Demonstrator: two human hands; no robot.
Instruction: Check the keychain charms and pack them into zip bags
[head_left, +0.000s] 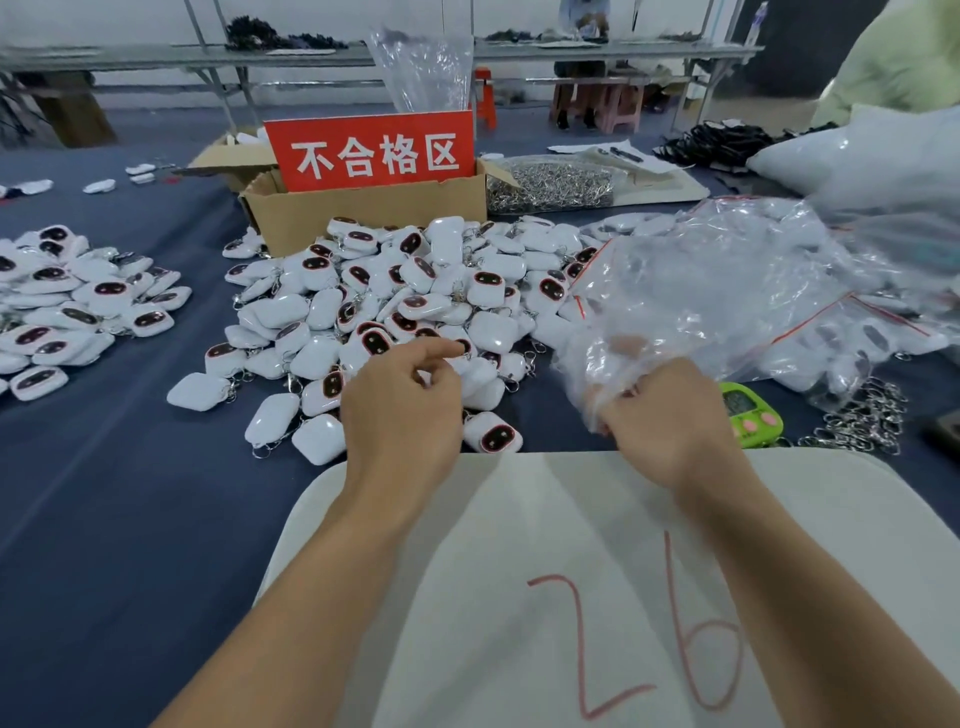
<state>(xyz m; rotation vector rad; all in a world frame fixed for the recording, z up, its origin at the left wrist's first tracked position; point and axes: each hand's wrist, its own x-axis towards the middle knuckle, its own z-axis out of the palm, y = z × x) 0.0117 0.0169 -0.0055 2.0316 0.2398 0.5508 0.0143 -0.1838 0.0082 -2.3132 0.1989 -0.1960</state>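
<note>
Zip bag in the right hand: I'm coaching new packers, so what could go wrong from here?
The right hand grips the zip bag bunched, so a charm may miss its mouth. The left hand hovers over the charm pile, where tangled rings might drag extras along. Face-down charms could go unchecked.

Two hands (402, 415) (670, 421), one cardboard box (363, 218), one green timer (748, 415), two charm piles (67, 306) (415, 291) — uncounted.

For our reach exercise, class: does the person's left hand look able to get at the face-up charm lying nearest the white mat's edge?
Probably yes. The left hand hovers right beside that charm, nothing lies between them, and the right hand, gripping the zip bag, is off to the other side.
</note>
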